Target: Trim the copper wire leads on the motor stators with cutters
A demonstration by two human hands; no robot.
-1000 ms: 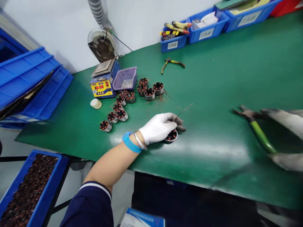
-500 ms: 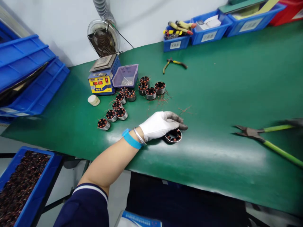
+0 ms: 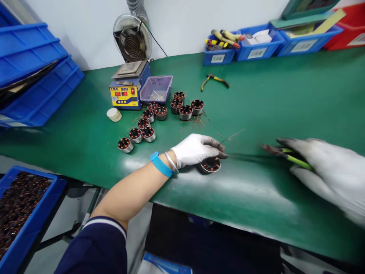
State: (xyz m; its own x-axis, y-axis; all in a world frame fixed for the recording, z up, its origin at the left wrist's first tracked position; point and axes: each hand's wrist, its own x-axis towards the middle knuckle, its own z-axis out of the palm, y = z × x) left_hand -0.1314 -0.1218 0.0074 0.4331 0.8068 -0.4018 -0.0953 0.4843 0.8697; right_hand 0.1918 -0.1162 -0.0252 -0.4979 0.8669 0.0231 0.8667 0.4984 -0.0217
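The copper-wound ring sits on the green surface, directly under the left hand's fingers, its near rim showing. Those fingers curve over its far side; whether they pinch it cannot be told, as the palm hides the contact. Good steadying here calls for firm, even pressure on the rim, with fingertips kept clear of the cutting end. To their right, well apart, the right hand's fingers are wrapped around the green-handled pliers, slightly blurred; a relaxed, level grip should help control. Loose wire strands lie just beyond the left fingertips, best kept from under the ring.
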